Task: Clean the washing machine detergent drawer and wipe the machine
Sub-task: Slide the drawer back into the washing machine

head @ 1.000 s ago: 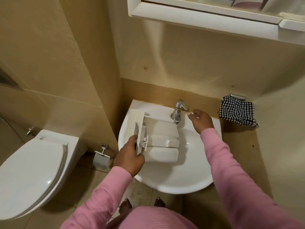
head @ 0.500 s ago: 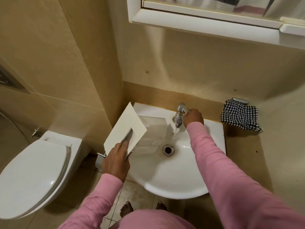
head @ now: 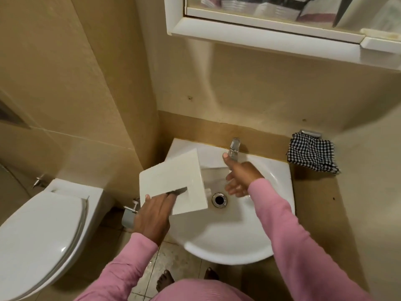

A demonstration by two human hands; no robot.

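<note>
The detergent drawer [head: 173, 181] is plain white plastic, its flat front panel facing up at me, a dark recessed handle slot near its lower edge. My left hand [head: 152, 216] holds it over the left rim of the sink [head: 227, 246], fingers [head: 169, 197] hooked into that slot. Its body slants away toward the tap [head: 234, 148]. My right hand [head: 240, 178] hangs open under the tap, gripping nothing. Beige tiled walls surround; a toilet [head: 43, 224] sits left, a checkered cloth [head: 312, 154] right.

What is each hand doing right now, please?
Left hand: closed on the drawer, fingers in its handle slot.
Right hand: open and empty, under the tap.
</note>
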